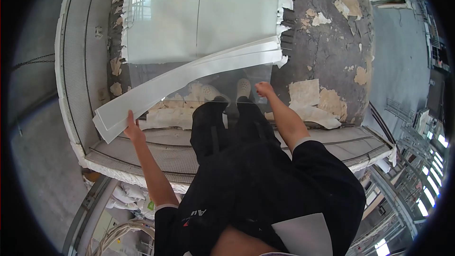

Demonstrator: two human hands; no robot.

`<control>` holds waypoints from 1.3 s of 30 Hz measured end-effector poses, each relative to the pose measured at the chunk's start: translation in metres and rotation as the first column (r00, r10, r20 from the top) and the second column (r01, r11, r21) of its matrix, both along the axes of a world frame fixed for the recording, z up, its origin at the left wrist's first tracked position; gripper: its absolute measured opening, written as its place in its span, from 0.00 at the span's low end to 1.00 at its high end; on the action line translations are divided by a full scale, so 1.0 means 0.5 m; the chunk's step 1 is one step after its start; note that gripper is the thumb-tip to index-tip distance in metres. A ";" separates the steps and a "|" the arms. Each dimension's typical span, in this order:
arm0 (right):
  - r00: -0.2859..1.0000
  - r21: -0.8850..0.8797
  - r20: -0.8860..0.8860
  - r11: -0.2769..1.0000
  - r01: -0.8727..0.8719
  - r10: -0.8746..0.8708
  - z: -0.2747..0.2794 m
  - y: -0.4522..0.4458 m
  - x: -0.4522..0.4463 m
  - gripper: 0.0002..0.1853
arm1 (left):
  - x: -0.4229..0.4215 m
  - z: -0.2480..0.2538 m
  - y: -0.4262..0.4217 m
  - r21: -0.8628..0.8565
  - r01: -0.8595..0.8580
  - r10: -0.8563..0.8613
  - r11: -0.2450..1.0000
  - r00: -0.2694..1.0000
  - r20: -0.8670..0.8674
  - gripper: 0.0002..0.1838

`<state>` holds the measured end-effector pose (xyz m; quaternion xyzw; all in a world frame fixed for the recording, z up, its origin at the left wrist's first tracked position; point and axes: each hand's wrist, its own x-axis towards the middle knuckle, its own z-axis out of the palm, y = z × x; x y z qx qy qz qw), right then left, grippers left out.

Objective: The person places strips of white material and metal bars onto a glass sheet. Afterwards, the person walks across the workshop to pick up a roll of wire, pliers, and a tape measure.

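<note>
- Long white strips slant across the glass sheet, in the way of the left hand.
- Legs and shoes stand between both hands.
- The right hand has room to go right, above torn paper.
- A side wall blocks the left.

- The floor is dark grey and blotchy, closed in by a pale raised wall.
- A pale greenish glass sheet lies flat on it, covering much of its middle; a thin dark line runs down the glass.
- Torn white paper sticks out along both sides of the glass.
- Right of the glass lie a squarish beige sheet and many ragged scraps.
- More crumpled paper lies along the near wall.
</note>
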<state>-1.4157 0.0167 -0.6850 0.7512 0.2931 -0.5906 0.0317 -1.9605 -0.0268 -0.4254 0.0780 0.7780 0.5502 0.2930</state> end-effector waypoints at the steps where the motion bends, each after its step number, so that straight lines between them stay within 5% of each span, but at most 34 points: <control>1: 0.999 -0.005 -0.022 0.999 -0.048 0.048 -0.006 0.012 -0.025 0.17 | -0.005 0.000 -0.007 0.000 -0.005 0.005 1.000 1.000 -0.007 0.25; 7: 0.955 0.357 0.086 0.886 -0.295 0.283 0.001 0.089 -0.191 0.22 | -0.104 -0.039 -0.022 -0.014 -0.038 0.039 0.999 0.996 0.079 0.27; 10: 0.917 0.396 0.160 0.827 -0.399 0.366 0.031 0.143 -0.257 0.25 | -0.215 -0.131 -0.017 -0.049 -0.042 0.049 0.998 0.988 0.149 0.32; 14: 0.799 0.418 0.371 0.683 -0.598 0.472 -0.031 0.198 -0.294 0.29 | -0.371 -0.279 -0.030 -0.116 -0.108 0.133 0.987 0.964 0.230 0.35; 19: 0.617 0.063 0.546 0.707 -0.705 0.567 -0.073 0.288 -0.398 0.39 | -0.531 -0.423 -0.019 -0.220 0.000 0.091 0.976 0.910 0.404 0.34; 25: 0.456 0.271 0.615 0.371 -0.888 0.643 -0.205 0.373 -0.446 0.48 | -0.599 -0.548 -0.007 -0.343 0.101 0.065 0.934 0.894 0.443 0.29; 30: 0.424 0.155 0.571 0.414 -0.897 0.703 -0.242 0.406 -0.416 0.38 | -0.611 -0.622 0.023 -0.426 0.121 0.089 0.897 0.893 0.441 0.26; 31: 0.433 0.245 0.604 0.361 -0.900 0.669 -0.249 0.401 -0.409 0.35 | -0.624 -0.640 0.020 -0.404 0.098 0.107 0.909 0.884 0.455 0.26; 39: 0.491 0.182 0.584 0.485 -0.856 0.647 -0.293 0.221 -0.346 0.33 | -0.631 -0.720 0.021 -0.348 0.132 0.085 0.928 0.835 0.544 0.20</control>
